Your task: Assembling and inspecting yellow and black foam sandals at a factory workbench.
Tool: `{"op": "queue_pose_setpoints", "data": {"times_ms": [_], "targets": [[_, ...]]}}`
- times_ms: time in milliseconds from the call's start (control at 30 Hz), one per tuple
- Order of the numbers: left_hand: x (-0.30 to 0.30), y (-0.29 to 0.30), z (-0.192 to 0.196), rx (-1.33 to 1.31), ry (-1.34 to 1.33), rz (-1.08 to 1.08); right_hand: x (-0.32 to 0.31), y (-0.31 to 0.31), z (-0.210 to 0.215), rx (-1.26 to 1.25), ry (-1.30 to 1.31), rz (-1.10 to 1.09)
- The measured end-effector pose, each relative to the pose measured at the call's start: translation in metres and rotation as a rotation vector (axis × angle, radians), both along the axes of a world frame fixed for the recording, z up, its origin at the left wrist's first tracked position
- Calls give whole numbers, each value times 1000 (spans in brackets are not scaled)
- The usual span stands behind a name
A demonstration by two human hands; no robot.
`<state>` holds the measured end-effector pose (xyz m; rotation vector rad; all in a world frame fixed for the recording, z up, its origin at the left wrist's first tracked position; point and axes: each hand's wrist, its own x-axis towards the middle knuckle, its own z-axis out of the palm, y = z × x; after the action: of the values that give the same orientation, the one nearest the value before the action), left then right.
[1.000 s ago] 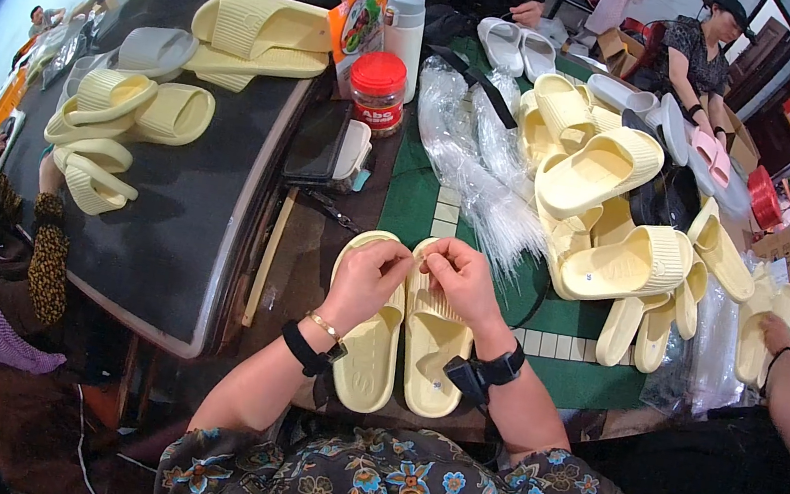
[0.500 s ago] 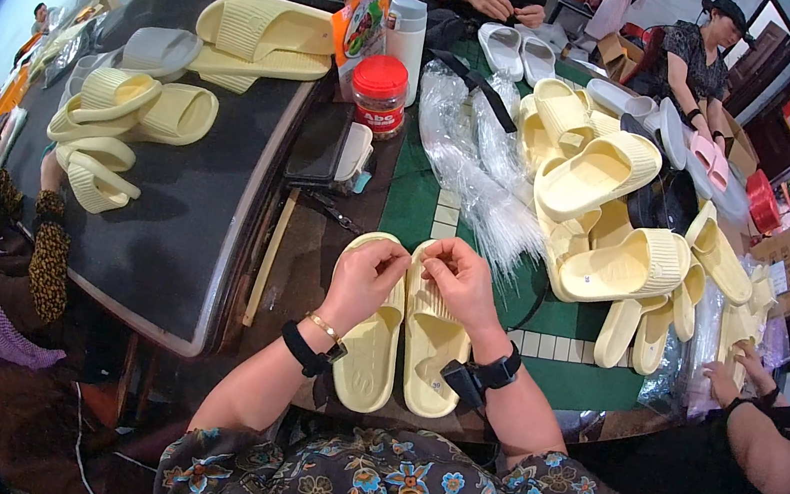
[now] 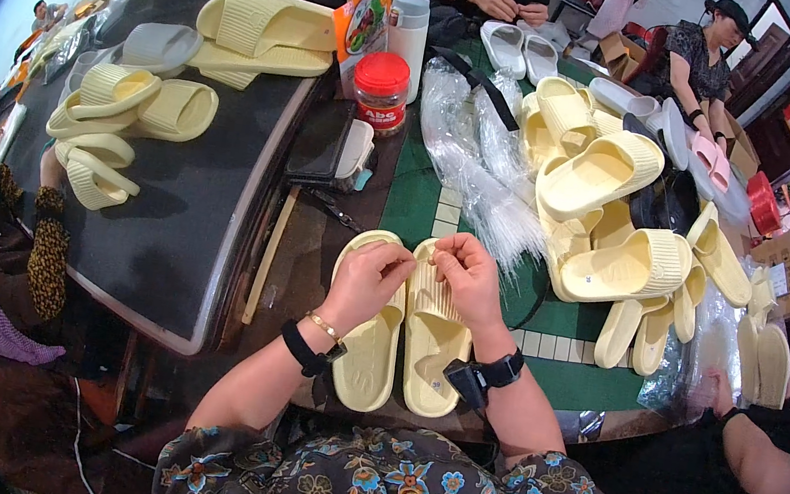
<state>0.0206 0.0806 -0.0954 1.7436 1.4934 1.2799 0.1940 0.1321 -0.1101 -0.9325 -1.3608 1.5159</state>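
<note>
Side by side at the table edge in front of me lie two pale yellow slippers, a left one [image 3: 367, 362] and a right one [image 3: 435, 366], toes pointing away. My left hand [image 3: 368, 279] hovers over the strap of the left slipper, fingertips pinched together. Over the right slipper's strap is my right hand [image 3: 471, 278], its thumb and forefinger also closed in a pinch. The fingertips of both hands come close to each other between the straps. Whatever they hold is too small to make out.
A bundle of clear plastic strands [image 3: 495, 216] lies beyond my right hand. Yellow slippers [image 3: 620, 264] are piled to the right. A red-lidded jar [image 3: 380, 93], a white bottle [image 3: 407, 41] and a black case [image 3: 319, 147] stand ahead. More slippers lie on the dark table [image 3: 188, 208] at left. Co-workers sit around.
My hands stay over the straps; the right fingers have shifted slightly. At the right edge, a co-worker's hand has drawn lower, and a pair of slippers there now shows its soles.
</note>
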Motion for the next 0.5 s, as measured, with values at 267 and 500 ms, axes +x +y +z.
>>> {"op": "queue_pose_setpoints", "data": {"times_ms": [267, 500], "targets": [[0, -1, 3, -32, 39, -12, 1, 2, -2, -39, 41, 29], [2, -2, 4, -59, 3, -19, 0, 2, -2, -30, 84, 32]]}}
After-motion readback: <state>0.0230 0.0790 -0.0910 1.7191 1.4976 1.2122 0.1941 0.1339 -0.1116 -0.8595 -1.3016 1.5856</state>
